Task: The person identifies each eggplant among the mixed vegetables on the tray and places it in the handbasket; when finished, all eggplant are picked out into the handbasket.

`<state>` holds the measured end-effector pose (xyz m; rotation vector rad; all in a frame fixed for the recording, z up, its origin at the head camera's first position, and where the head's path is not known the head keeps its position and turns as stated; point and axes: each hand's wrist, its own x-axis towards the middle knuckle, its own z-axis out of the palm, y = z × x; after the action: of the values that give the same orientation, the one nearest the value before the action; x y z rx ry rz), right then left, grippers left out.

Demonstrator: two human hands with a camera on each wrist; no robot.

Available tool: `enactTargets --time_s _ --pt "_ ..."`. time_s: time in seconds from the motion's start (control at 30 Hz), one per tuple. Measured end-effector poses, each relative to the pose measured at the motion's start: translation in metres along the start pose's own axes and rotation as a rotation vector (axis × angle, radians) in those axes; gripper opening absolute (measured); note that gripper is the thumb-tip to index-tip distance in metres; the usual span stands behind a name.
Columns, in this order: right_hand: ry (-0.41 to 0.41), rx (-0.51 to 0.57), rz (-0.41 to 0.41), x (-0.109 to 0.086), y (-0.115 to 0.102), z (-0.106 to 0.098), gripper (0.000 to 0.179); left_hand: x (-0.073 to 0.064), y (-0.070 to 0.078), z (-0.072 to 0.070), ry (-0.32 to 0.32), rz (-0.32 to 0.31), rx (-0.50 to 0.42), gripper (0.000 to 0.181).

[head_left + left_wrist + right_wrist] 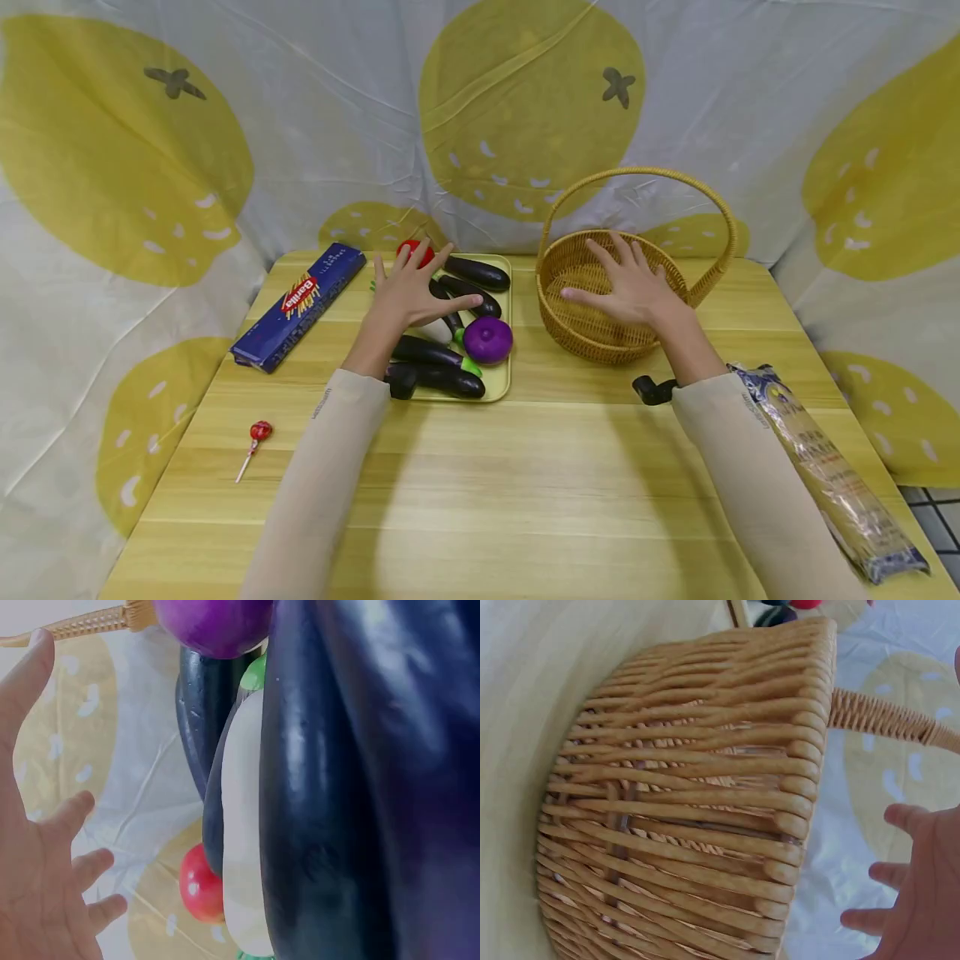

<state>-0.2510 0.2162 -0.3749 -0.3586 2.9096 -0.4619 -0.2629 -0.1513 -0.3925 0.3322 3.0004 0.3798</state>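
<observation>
Head view: L hand (412, 293) was released, fingers spread, above the L part of the yellow tray (500, 385), near mid-frame. R hand (633, 293) was also released, fingers splayed, over the basket (592, 347), right of ctr. L wrist view showed L palm apart from the veg. Tray held black eggplants (442, 380), a purple veg (488, 340) toward its right edge, a white veg (244, 825) among them & a red tomato (201, 883) at its upper L corner. Basket stood upright w/ handle arched up. Farther out: blue spaghetti box (300, 308) lay slanted, left of ctr; lollipop (261, 430) below it, lower left; shiny long pack (840, 475), lower right, partly hidden by R sleeve (757, 475). All sat on the wood counter (525, 492); fruit-print cloth (337, 100) hung behind, upper frame.
</observation>
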Motion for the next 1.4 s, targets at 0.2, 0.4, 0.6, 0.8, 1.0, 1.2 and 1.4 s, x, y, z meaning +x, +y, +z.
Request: enactTargets --time_s 0.2,0.4,0.6,0.8,1.0,1.2,1.4 --pt "0.032 0.093 -0.048 -0.016 -0.001 0.004 0.099 -0.017 -0.010 0.003 0.012 0.021 -0.113 0.105" --pt "0.084 0.187 -0.105 -0.030 -0.007 0.010 0.094 -0.034 -0.028 0.007 0.042 0.022 -0.273 0.096" --pt "0.139 0.256 -0.156 -0.045 -0.015 0.023 0.082 -0.048 -0.051 0.015 0.097 -0.022 -0.417 0.083" --pt "0.202 0.368 -0.249 -0.057 -0.034 0.039 0.066 -0.059 -0.072 0.023 0.140 -0.057 -0.548 0.068" --pt "0.191 0.461 -0.320 -0.064 -0.060 0.059 0.054 -0.064 -0.090 0.034 0.182 -0.088 -0.600 0.053" --pt "0.142 0.577 -0.338 -0.062 -0.078 0.087 0.049 -0.064 -0.106 0.043 0.134 -0.095 -0.618 0.048" --pt "0.090 0.667 -0.339 -0.058 -0.093 0.107 0.043 -0.062 -0.114 0.049 0.045 -0.127 -0.675 0.051"
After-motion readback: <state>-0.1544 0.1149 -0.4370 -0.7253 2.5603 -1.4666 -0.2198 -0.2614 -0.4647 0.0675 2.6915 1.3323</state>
